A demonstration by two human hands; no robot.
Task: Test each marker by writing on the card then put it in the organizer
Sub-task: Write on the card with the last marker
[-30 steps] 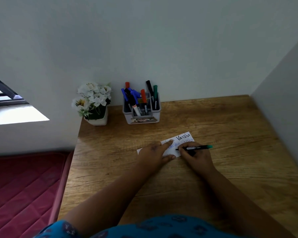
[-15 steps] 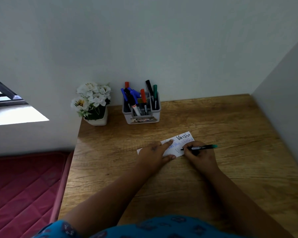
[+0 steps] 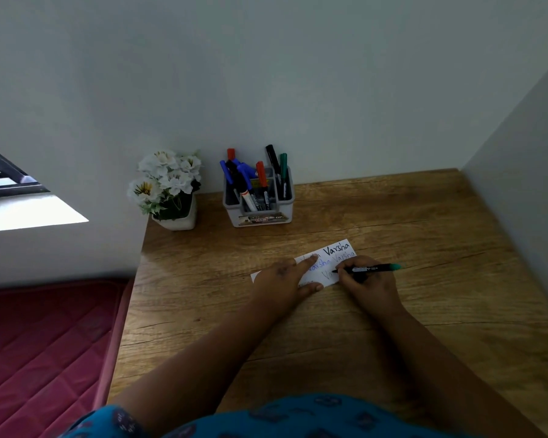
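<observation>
A white card [image 3: 328, 260] with handwritten words in black, blue and green lies on the wooden desk [image 3: 393, 327]. My left hand [image 3: 283, 281] rests flat on the card's left part, fingers spread, pinning it. My right hand [image 3: 369, 286] grips a black marker with a green end [image 3: 372, 268], its tip touching the card's lower right area. At the back of the desk stands a grey organizer [image 3: 260, 213] holding several red, blue, black and green markers.
A white pot of white flowers [image 3: 168, 188] stands left of the organizer, by the desk's back-left corner. Walls close off the back and right. A red quilted mattress [image 3: 41, 349] lies below the desk's left edge.
My right hand and the marker have shifted a little to the right along the card, leaving fresh green strokes. My left hand stays put.
</observation>
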